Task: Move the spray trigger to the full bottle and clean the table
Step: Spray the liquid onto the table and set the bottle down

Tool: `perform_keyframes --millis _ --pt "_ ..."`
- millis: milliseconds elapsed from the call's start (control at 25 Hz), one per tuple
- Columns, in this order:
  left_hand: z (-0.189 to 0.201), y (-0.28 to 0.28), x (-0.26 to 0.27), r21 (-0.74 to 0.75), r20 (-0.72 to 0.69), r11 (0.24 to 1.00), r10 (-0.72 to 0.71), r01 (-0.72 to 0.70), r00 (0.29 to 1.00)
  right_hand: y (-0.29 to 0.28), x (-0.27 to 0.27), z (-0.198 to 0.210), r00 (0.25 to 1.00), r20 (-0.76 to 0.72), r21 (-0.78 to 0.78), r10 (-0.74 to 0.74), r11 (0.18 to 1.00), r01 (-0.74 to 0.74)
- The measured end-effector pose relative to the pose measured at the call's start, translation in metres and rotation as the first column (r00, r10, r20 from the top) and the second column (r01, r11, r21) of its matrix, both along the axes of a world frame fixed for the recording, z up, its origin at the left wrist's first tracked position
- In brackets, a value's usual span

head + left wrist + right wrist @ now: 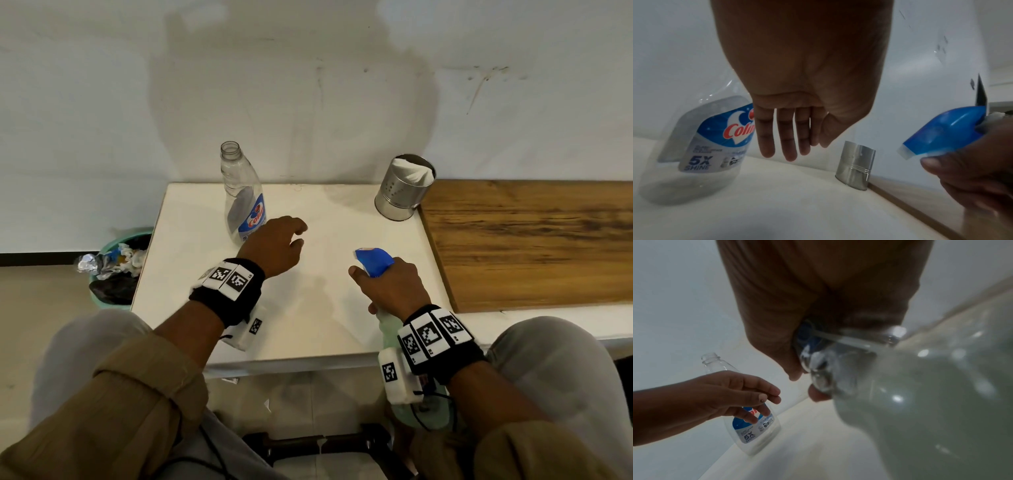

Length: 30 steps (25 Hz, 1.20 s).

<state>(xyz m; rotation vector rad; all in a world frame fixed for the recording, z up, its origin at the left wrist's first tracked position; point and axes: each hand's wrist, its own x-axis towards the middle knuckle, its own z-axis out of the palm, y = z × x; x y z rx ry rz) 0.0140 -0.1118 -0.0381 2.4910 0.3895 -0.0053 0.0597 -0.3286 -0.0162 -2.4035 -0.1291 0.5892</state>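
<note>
Half done, I judge: trigger [373, 262] sits on the full bottle [920, 402], gripped by the right hand [390, 287]. Left hand [274, 245] hangs loose, holding nothing, beside the empty bottle [241, 192]; the surface [325, 308] awaits spraying and wiping.

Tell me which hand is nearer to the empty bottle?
Left. The left hand hovers right beside the empty bottle, not gripping it; the right hand holds the spray bottle further right.

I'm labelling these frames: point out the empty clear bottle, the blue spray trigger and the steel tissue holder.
Empty clear plastic bottle [244, 202]: head view, mid body.
Blue plastic spray trigger [945, 131]: left wrist view, blue housing.
Steel cylindrical tissue holder [399, 197]: head view, side wall.
</note>
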Motion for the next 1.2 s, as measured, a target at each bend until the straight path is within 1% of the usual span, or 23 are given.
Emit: perform_keyframes --millis 80,160,240,360,480,560,640,760,800,840,920,960,1080,1200 --pt "-0.002 0.006 0.000 0.003 -0.005 1.000 0.021 -0.021 1.000 0.001 -0.001 0.002 1.000 -0.020 0.021 -0.014 1.000 0.014" --pt "-0.002 0.007 0.001 0.012 -0.002 1.000 0.010 -0.010 1.000 0.001 -0.001 0.000 1.000 -0.024 0.031 0.012 0.999 -0.011" --pt "-0.002 0.007 0.000 0.023 -0.028 1.000 0.006 -0.005 1.000 0.000 -0.001 -0.001 0.999 -0.031 0.022 0.028 0.999 -0.027" --pt "-0.002 0.010 -0.001 0.026 -0.066 1.000 0.005 -0.003 0.998 -0.003 0.000 -0.003 0.999 -0.040 0.018 0.004 1.000 -0.003" --pt "-0.001 0.010 -0.001 0.029 -0.078 1.000 0.002 0.000 0.997 -0.003 0.002 -0.004 0.997 -0.066 0.042 0.043 0.998 -0.040" --pt "-0.001 0.009 -0.001 0.032 -0.085 1.000 0.003 0.000 0.996 -0.003 0.002 -0.008 0.996 -0.066 0.027 0.054 0.998 -0.052" --pt "0.000 0.009 -0.001 0.030 -0.095 1.000 -0.002 0.005 0.995 -0.003 0.004 -0.009 0.998 -0.054 0.017 0.033 0.999 -0.033" --pt "0.000 0.009 -0.001 0.026 -0.108 0.999 -0.017 0.020 0.994 -0.004 0.007 0.000 0.996 -0.055 0.009 0.075 0.997 -0.074" --pt "0.000 0.009 -0.001 0.024 -0.113 0.999 -0.027 0.030 0.993 -0.005 0.009 0.006 0.996 -0.057 0.059 0.063 0.996 -0.060" --pt "0.000 0.009 -0.001 0.020 -0.115 0.999 -0.040 0.042 0.993 -0.005 0.011 0.014 0.998 -0.062 0.140 0.030 0.990 -0.022" --pt "0.001 0.010 0.000 0.000 -0.111 0.998 -0.067 0.068 0.992 -0.005 0.016 0.037 0.998 -0.049 0.313 -0.035 0.948 0.048" --pt "0.001 0.009 0.000 -0.011 -0.113 0.996 -0.087 0.086 0.990 -0.005 0.020 0.050 0.999 -0.014 0.375 -0.045 0.926 0.047" --pt "-0.001 0.009 0.002 -0.053 -0.112 0.989 -0.144 0.138 0.983 0.005 0.045 0.080 0.989 0.145 0.502 -0.028 0.863 -0.049" --pt "-0.002 0.008 0.003 -0.077 -0.086 0.980 -0.191 0.184 0.978 0.033 0.078 0.095 0.956 0.291 0.566 -0.040 0.813 -0.139"
